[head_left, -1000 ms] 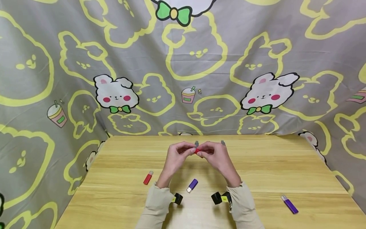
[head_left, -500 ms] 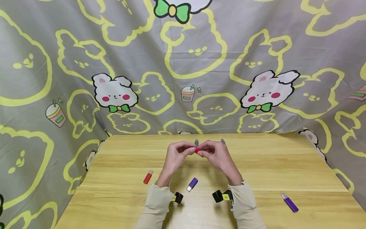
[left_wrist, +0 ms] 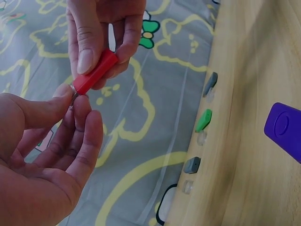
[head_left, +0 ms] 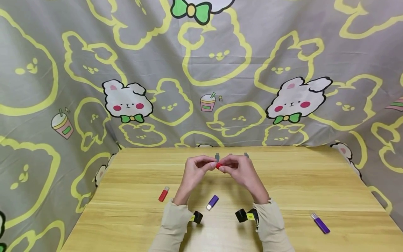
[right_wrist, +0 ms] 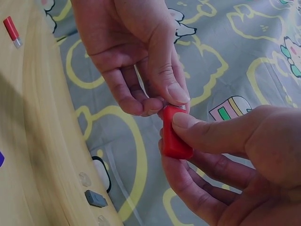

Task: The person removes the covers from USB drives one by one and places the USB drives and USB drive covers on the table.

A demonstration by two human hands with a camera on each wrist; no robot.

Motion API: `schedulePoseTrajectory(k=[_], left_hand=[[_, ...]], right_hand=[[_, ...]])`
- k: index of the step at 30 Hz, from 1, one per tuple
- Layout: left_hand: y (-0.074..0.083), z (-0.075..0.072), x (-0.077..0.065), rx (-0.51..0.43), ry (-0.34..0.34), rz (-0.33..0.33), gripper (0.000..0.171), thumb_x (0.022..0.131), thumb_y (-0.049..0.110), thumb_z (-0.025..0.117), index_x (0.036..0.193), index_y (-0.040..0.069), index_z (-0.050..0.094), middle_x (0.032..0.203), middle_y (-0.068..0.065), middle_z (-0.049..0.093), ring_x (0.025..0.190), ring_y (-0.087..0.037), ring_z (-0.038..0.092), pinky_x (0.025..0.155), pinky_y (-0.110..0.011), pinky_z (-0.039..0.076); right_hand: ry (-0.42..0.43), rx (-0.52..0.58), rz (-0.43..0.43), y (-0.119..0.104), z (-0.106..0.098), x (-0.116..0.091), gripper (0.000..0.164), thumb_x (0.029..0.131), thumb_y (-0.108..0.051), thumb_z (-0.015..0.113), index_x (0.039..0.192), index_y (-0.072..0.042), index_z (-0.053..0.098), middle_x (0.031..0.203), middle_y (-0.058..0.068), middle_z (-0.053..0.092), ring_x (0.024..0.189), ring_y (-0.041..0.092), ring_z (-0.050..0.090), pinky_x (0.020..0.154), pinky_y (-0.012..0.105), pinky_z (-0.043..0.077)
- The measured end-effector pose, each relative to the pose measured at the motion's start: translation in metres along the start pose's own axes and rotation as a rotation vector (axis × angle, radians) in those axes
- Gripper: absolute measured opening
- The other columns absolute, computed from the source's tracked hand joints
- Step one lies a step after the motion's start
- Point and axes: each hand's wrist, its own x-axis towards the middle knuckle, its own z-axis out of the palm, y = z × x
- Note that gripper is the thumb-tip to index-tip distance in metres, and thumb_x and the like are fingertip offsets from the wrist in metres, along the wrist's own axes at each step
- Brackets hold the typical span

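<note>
Both hands meet over the far part of the table, holding one red USB flash drive (left_wrist: 96, 73) between them. My left hand (head_left: 196, 171) pinches its metal connector end between thumb and fingertips; the fingers hide most of that metal. My right hand (head_left: 238, 170) grips the red body, thumb flat on top and fingers beneath, as the right wrist view shows. Below the hands lies a purple flash drive (head_left: 212, 202) with its metal end toward the person. Another red flash drive (head_left: 163, 194) lies to the left of the left forearm.
A second purple flash drive (head_left: 320, 223) lies at the right. Along the back edge stand a grey drive (left_wrist: 192, 165), a green drive (left_wrist: 203, 120) and another grey drive (left_wrist: 210, 84), with small clear pieces beside them. A patterned curtain (head_left: 233, 70) hangs behind the wooden table (head_left: 132, 168).
My right hand has shifted very slightly to the right, and a little more of the red flash drive shows between the fingers. The drives on the table have stayed where they were.
</note>
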Motion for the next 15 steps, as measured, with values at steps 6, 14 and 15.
schedulePoseTrajectory(k=[6, 14, 15], left_hand=[[-0.001, 0.001, 0.000, 0.010, 0.001, -0.008, 0.007, 0.092, 0.000, 0.076, 0.097, 0.002, 0.080, 0.095, -0.010, 0.077, 0.079, -0.017, 0.070, 0.077, -0.046, 0.062], [0.000, -0.009, 0.002, 0.036, 0.033, -0.012, 0.011, 0.092, 0.003, 0.076, 0.101, -0.002, 0.078, 0.096, -0.013, 0.077, 0.079, -0.018, 0.071, 0.075, -0.035, 0.062], [0.001, -0.014, 0.001, 0.026, 0.067, -0.017, 0.011, 0.092, 0.002, 0.076, 0.102, -0.003, 0.078, 0.096, -0.014, 0.076, 0.078, -0.018, 0.071, 0.075, -0.031, 0.061]], right_hand=[[-0.006, 0.002, 0.001, 0.003, 0.000, 0.000, 0.012, 0.086, -0.003, 0.082, 0.098, -0.004, 0.079, 0.090, 0.005, 0.076, 0.079, 0.016, 0.072, 0.068, 0.024, 0.058], [-0.016, -0.023, 0.029, 0.005, -0.004, 0.000, 0.010, 0.087, -0.005, 0.082, 0.097, -0.004, 0.078, 0.090, 0.006, 0.076, 0.079, 0.016, 0.071, 0.067, 0.025, 0.058], [-0.017, -0.030, 0.039, 0.007, -0.007, -0.001, 0.010, 0.087, -0.004, 0.082, 0.097, -0.004, 0.078, 0.090, 0.005, 0.076, 0.078, 0.016, 0.071, 0.067, 0.024, 0.057]])
